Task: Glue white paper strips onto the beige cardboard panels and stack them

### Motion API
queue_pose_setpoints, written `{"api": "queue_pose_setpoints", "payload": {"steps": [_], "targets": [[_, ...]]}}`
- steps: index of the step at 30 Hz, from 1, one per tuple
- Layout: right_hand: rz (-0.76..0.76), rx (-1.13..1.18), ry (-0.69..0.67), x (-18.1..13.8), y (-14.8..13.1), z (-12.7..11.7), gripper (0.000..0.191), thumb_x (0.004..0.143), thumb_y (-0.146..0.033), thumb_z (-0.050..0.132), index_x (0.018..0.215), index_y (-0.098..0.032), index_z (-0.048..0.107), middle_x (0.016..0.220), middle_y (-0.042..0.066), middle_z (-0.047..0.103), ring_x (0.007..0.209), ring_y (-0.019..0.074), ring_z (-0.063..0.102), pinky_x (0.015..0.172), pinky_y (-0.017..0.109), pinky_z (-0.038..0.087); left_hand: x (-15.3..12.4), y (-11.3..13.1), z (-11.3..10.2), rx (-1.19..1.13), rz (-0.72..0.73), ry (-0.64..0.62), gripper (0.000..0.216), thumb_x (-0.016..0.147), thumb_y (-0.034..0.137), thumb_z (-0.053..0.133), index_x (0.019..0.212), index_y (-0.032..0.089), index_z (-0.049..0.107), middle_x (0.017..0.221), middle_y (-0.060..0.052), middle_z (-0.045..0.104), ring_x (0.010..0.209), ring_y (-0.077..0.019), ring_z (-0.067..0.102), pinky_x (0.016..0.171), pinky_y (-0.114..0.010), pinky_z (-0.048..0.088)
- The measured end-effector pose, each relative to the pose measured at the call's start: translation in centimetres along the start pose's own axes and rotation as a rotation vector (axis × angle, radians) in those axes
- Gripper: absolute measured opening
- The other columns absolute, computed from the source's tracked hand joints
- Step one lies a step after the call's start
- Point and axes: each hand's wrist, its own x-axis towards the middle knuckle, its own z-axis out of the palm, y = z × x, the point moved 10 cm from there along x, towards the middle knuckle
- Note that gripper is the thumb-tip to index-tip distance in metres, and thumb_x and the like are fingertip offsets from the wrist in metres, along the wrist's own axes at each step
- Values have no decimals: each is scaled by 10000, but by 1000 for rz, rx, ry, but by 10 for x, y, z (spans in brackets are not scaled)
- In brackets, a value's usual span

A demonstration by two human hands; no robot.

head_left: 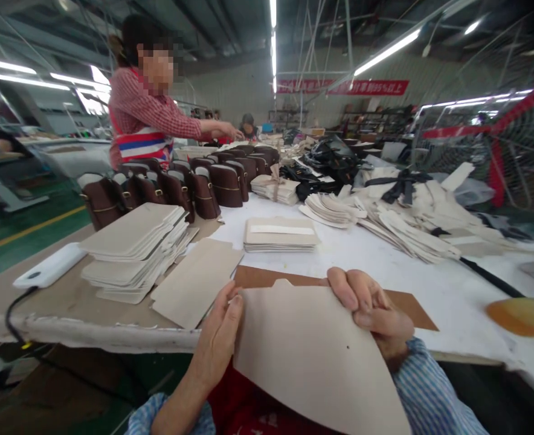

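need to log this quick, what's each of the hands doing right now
Left hand: closed on the left edge of the beige cut piece.
Right hand: closed on the same piece's top edge.

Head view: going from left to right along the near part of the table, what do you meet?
White power bank → tall stack of beige panels → single flat beige panel → left hand → held beige sheet → right hand → orange tool.
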Motion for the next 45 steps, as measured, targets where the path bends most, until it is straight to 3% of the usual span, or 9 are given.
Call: {"api": "queue_pose_setpoints", "payload": {"steps": [5,9,12,16,20,25,35,39,45], "targets": [[-3,-136,210,-14,-13,-48,336,652,-312,851,660,-255,520,814,3,497,675,179,509,563,309,476,-21,-7,49,-411,-292,-259,752,776,604,796,1363,169,615,1229,-150,756,1079,-308,729,851,-389,586],[122,-278,605,-38,-10,-117,382,609,-264,924,871,-257,646,1140,1,665,829,156,633,689,289,538,-15,2,52,-595,-253,-160,771,682,430,888,1342,159,595,1096,-98,787,921,-231,750,812,-325,585],[260,-304,775,-63,-2,-150,517,548,-295,980,946,-247,654,1060,2,730,738,148,659,634,282,544,-8,-1,53,-547,-245,-108,766,663,407,880,1322,154,583,1000,-62,790,805,-196,738,758,-310,583],[381,-289,822,-99,6,-159,595,582,-376,989,1039,-252,629,852,-24,716,647,156,665,577,275,554,-5,-5,59,-451,-256,-92,780,656,484,859,1306,158,577,940,-44,780,724,-198,722,666,-307,569],[606,-288,689,-139,26,-142,645,700,-526,922,1175,-285,557,876,-6,729,636,193,694,531,291,541,-8,-10,64,-265,-257,-141,709,697,559,817,1261,182,612,904,-27,765,675,-189,695,634,-305,545],[653,-401,758,-173,24,-144,549,782,-643,822,1066,-277,527,721,-46,674,518,145,611,467,233,443,-14,-15,66,20,-148,-223,612,786,574,724,1271,213,638,777,23,699,647,-174,646,605,-276,488],[454,-949,633,-78,-23,-189,463,745,-587,787,978,-256,562,694,-41,630,584,168,586,508,277,422,31,46,82,462,206,-90,462,925,436,539,1313,204,633,892,-22,764,828,-243,725,758,-345,520],[411,-1280,587,-45,-23,-211,318,794,-489,729,964,-258,594,629,-62,567,576,169,547,559,296,388,48,37,100,665,170,-127,467,930,307,547,1376,174,591,941,-46,767,900,-276,737,823,-371,513],[462,-1527,606,-44,-7,-227,256,808,-426,696,971,-243,621,738,-11,667,698,216,620,653,334,408,52,23,107,784,143,-157,456,967,275,572,1419,213,563,931,-25,760,918,-277,743,844,-359,510]]}}
